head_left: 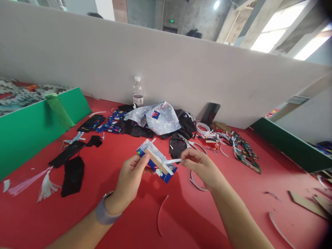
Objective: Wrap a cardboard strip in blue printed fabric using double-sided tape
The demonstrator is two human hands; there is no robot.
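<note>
My left hand [133, 173] grips a small cardboard piece [157, 161] with blue patterned fabric folded over its edges. The thumb presses on its face and the other fingers are behind it. White strips lie along the fabric edges. Between the thumb and fingers of my right hand [198, 166] is pinched the end of a thin white strip [172, 161], whose other end still meets the cardboard piece. White-handled scissors [195, 146] lie just behind my right hand, beside a dark fabric piece [176, 147].
Pale patterned fabric [163, 121] is heaped at the back, near a plastic bottle [138, 91]. A tape roll [202, 128], a dark phone [210, 113] and scraps lie right of it. Black fabric [73, 176] and tassels [48, 186] lie left. Green panels [46, 121] flank the red table [124, 224].
</note>
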